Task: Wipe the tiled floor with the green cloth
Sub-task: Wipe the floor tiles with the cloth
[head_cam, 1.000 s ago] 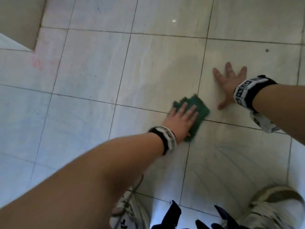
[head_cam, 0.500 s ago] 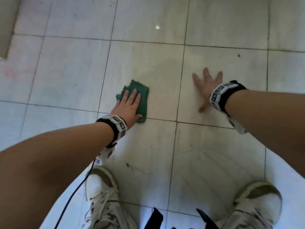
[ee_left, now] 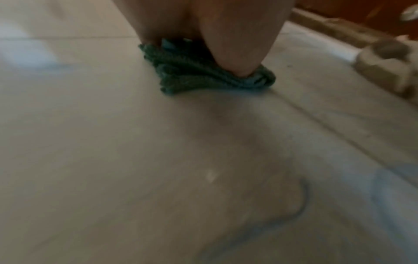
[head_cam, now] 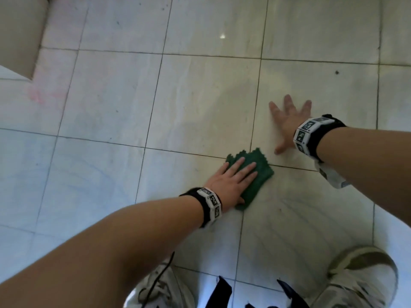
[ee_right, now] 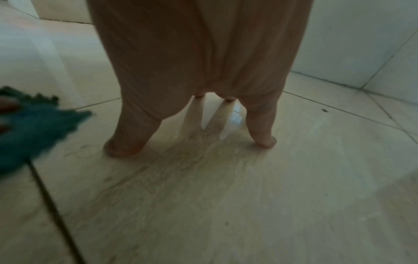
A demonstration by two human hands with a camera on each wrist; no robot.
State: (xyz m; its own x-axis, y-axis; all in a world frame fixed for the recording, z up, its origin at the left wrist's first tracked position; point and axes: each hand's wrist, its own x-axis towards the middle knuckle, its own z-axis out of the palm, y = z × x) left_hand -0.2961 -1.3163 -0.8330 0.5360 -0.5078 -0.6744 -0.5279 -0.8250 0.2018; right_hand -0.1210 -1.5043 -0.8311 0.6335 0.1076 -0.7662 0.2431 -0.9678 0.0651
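The green cloth [head_cam: 260,167] lies flat on the pale tiled floor [head_cam: 200,103], over a grout line near the middle of the head view. My left hand [head_cam: 231,181] presses down on it with straight fingers; the cloth's near half is hidden under the palm. In the left wrist view the cloth [ee_left: 199,75] bunches under my left hand [ee_left: 230,44]. My right hand [head_cam: 289,123] is planted flat on the tile just right of the cloth, fingers spread, holding nothing. The right wrist view shows my right hand [ee_right: 203,71] on the floor and the cloth [ee_right: 34,128] at the left edge.
My two white shoes [head_cam: 364,283] [head_cam: 160,290] stand at the bottom of the head view. A beige wall corner [head_cam: 20,34] juts in at the top left. A faint pink smear [head_cam: 35,94] and a dark speck [head_cam: 337,72] mark the tiles.
My left hand slid the cloth left and away, then back right and nearer, up beside the right hand. The right hand stayed planted on its tile.
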